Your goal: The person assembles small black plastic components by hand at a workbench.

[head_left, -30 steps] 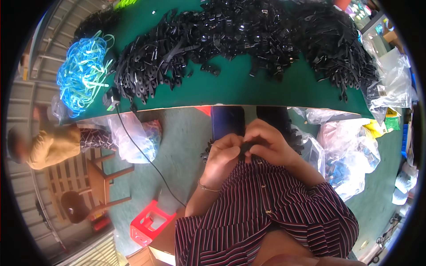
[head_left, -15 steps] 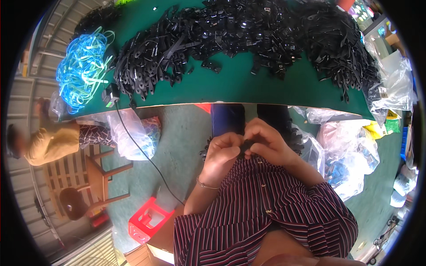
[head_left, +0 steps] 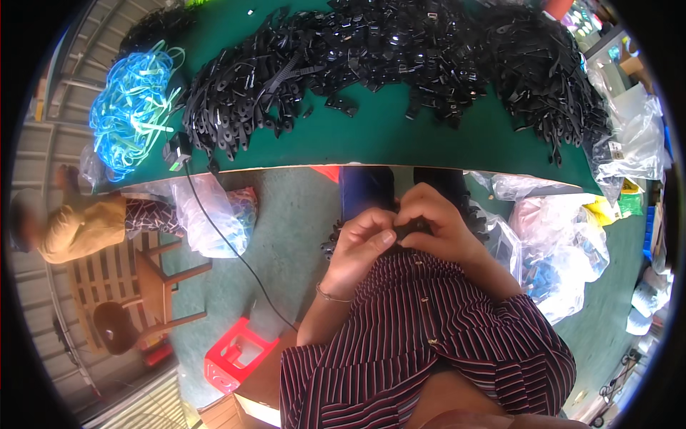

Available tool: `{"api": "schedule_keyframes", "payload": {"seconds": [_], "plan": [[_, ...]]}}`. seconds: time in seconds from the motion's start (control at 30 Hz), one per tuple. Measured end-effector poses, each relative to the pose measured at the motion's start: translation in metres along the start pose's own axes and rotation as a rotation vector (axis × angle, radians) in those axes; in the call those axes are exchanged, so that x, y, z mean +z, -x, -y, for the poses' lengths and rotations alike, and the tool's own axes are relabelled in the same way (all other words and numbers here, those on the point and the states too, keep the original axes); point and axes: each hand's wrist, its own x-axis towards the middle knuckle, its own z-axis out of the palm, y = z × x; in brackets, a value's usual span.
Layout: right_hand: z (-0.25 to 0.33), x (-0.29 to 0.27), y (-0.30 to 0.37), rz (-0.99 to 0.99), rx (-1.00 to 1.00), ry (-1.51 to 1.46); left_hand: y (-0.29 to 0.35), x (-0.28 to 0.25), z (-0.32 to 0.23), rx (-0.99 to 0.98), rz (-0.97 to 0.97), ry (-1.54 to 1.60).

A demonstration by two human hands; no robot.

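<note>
In front of my striped shirt, below the table's near edge, my left hand (head_left: 362, 244) and my right hand (head_left: 441, 227) meet with fingers bent and pinched. Between them is a small black piece (head_left: 411, 229), mostly covered by my fingers, so its exact kind cannot be made out. Both hands appear closed on it. Beyond them, on the green table (head_left: 357, 146), lies a wide heap of black straps with shiny buckles (head_left: 371, 53). A few loose black pieces (head_left: 343, 106) rest at the heap's near side.
A tangle of blue and pale green bands (head_left: 136, 107) lies at the table's left, beside a black adapter (head_left: 177, 150) whose cable hangs down. Stuffed clear bags (head_left: 561, 250) stand at the right. A red stool (head_left: 239, 354), wooden chair (head_left: 153, 286) and another person (head_left: 82, 229) are at the left.
My fingers have shifted slightly around the black piece, with the right hand a little higher and its fingers more curled. Less of the piece shows at the left fingertips.
</note>
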Motion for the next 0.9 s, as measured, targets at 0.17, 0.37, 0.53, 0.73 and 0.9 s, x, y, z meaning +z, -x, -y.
{"api": "schedule_keyframes", "payload": {"seconds": [0.17,0.37,0.53,0.73,0.9], "plan": [[0.012,0.001,-0.003,-0.218,-0.088,0.265,-0.004,0.005,0.003,0.098,-0.137,-0.086],[0.008,0.000,0.004,-0.019,0.297,0.127,-0.004,0.007,-0.004,0.204,-0.104,-0.622],[0.015,-0.002,0.002,0.102,0.368,-0.164,0.002,0.004,-0.011,0.111,0.077,-0.816],[0.009,0.014,0.020,-0.041,0.297,-0.651,0.008,0.014,-0.010,-0.074,0.078,-0.139],[0.011,0.019,0.022,-0.061,0.365,-0.903,0.010,0.002,-0.001,-0.118,0.117,0.113]]}}
